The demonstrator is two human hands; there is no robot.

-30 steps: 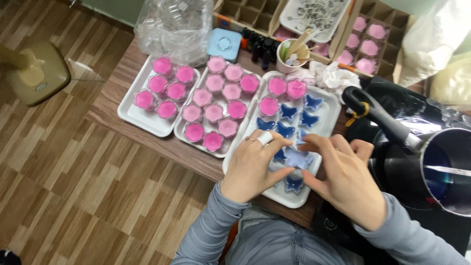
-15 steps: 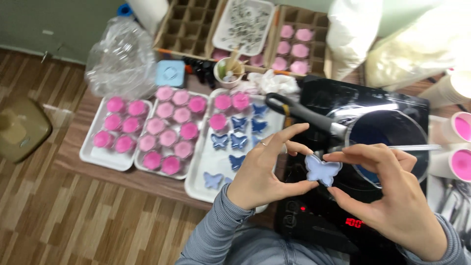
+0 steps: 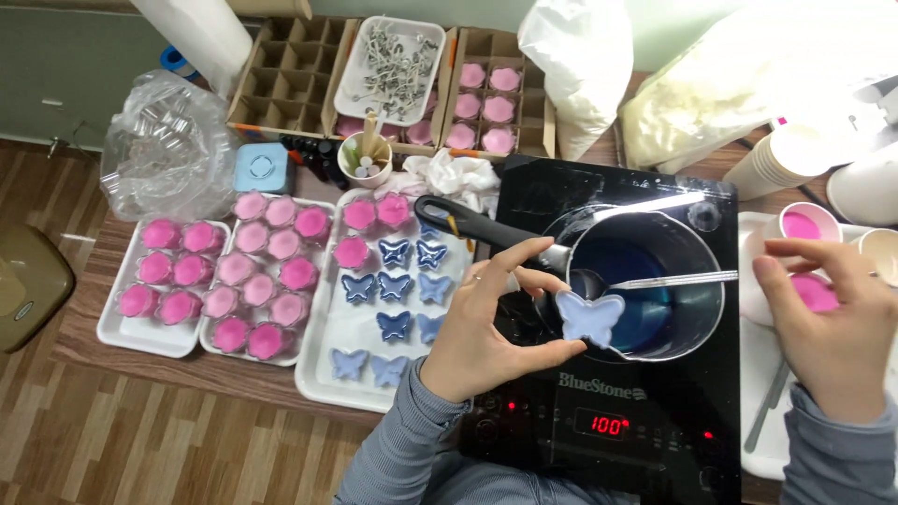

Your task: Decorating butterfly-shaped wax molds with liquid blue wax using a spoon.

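My left hand (image 3: 486, 327) pinches a pale blue butterfly-shaped mould (image 3: 589, 318) at the near rim of a steel saucepan (image 3: 645, 281) that holds dark blue liquid. The pan has a black handle and stands on a black induction cooker (image 3: 617, 421). A thin metal stick lies across the pan. My right hand (image 3: 832, 323) is off to the right, fingers curled over a paper cup of pink liquid (image 3: 812, 292), touching its rim. Several blue butterfly moulds (image 3: 398, 290) sit on a white tray (image 3: 323, 374) left of the cooker.
Two white trays (image 3: 150, 339) at the left carry several pink flower-shaped moulds (image 3: 267, 271). Cardboard boxes, a tray of wick holders (image 3: 393, 56), a clear plastic bag (image 3: 168, 140), white sacks (image 3: 580, 56) and stacked paper cups (image 3: 786, 154) line the back. Wooden floor lies below.
My right hand let go of the butterfly mould and moved right to the pink cup. My left hand alone now holds the mould at the pan's rim.
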